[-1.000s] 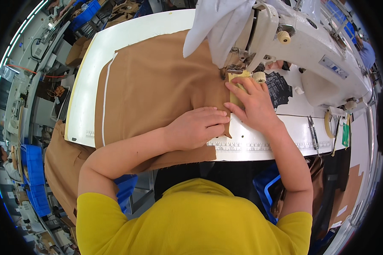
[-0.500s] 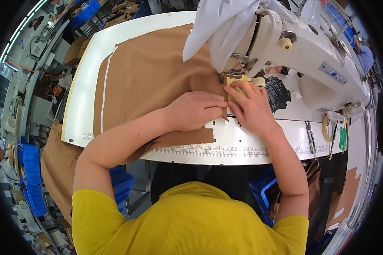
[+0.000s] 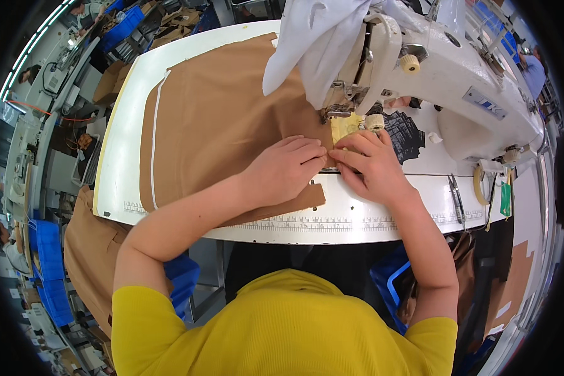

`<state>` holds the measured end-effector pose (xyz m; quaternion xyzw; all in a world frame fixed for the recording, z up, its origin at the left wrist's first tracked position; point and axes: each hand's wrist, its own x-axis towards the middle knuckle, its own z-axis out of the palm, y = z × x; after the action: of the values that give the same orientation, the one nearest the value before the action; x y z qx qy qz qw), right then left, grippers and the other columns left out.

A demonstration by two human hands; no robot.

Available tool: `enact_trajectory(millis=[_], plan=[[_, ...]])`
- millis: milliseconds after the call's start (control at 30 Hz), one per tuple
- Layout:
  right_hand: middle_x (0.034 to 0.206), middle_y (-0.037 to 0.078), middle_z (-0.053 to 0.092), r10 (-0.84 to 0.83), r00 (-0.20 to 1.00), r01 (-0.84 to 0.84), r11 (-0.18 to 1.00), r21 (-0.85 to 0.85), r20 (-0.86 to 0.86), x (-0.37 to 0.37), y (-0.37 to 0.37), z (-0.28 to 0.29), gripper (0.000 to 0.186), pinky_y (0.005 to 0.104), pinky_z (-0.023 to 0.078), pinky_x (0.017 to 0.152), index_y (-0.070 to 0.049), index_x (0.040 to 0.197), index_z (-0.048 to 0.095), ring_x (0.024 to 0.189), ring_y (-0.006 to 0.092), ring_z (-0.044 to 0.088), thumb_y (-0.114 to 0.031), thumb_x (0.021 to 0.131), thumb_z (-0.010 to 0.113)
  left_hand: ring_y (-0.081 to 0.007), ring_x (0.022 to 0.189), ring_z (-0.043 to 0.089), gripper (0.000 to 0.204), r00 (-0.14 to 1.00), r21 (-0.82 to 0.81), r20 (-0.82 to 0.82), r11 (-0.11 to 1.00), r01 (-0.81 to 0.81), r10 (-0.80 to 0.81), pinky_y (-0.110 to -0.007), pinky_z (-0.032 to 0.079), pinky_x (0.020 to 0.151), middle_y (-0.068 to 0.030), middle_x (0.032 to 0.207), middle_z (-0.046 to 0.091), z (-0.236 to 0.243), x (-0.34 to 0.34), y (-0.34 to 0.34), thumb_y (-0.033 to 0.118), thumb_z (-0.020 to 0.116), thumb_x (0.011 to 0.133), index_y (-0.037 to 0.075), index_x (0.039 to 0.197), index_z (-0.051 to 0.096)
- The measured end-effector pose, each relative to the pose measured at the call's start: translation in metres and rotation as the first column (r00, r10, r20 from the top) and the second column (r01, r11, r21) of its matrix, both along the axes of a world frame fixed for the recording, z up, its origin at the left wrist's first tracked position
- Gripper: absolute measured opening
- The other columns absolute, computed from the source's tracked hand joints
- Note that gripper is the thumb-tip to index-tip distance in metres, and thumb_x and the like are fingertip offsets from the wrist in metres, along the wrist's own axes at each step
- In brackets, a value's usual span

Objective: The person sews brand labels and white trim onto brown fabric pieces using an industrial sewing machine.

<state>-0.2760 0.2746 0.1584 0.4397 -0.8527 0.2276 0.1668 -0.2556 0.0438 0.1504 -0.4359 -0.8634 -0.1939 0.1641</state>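
Observation:
A large brown fabric piece [image 3: 219,119] with a white strip along its left side lies across the white sewing table [image 3: 351,229]. Its right edge runs up to the presser foot of the white sewing machine [image 3: 445,81]. My left hand [image 3: 288,168] rests on the fabric, fingers pinched together at that edge. Directly opposite, my right hand [image 3: 370,164] has its thumb and fingers closed on the same edge, fingertips almost meeting the left ones. Both hands are just in front of the presser foot, beside a yellowish plate [image 3: 344,125]. The pinched bit of cloth is mostly hidden under my fingers.
A stack of black labels [image 3: 404,135] lies right of the presser foot. Thread snips [image 3: 457,199] and a tape roll [image 3: 482,185] are at the table's right. White cloth [image 3: 319,44] hangs over the machine head. More brown fabric [image 3: 88,244] droops off the left side.
My right hand has drawn its fingers in from a flatter spread to a pinch on the edge, moving slightly toward me. The fabric's corner there has straightened or folded under.

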Motion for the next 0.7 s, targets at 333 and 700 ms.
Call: enact_trajectory(millis=[333,700], plan=[[0.100,0.004,0.061,0.009,0.996,-0.004,0.998,-0.056,0.089,-0.001,-0.004,0.005,0.017,0.0421,0.034,0.099,-0.011,0.095,0.072,0.098,0.0222,0.056,-0.013,0.078,0.070,-0.0253,0.118,0.054,0.032,0.991,0.013,0.105,0.996,0.083,-0.084,-0.042,0.040,0.107,-0.0072,0.114,0.060,-0.006,-0.025,-0.020,-0.007,0.056,0.079,0.007,0.106,0.066],[0.103,0.004,0.061,-0.190,0.980,0.193,0.980,0.051,-0.053,-0.006,-0.012,-0.002,0.029,0.0451,0.033,0.100,-0.015,0.109,0.067,0.101,0.0251,0.054,-0.029,0.083,0.069,-0.0265,0.110,0.056,0.033,0.992,0.143,0.104,0.988,0.055,-0.071,-0.038,0.046,0.099,-0.0061,0.108,0.062,-0.008,-0.055,-0.017,-0.009,0.054,0.078,0.008,0.103,0.068]])
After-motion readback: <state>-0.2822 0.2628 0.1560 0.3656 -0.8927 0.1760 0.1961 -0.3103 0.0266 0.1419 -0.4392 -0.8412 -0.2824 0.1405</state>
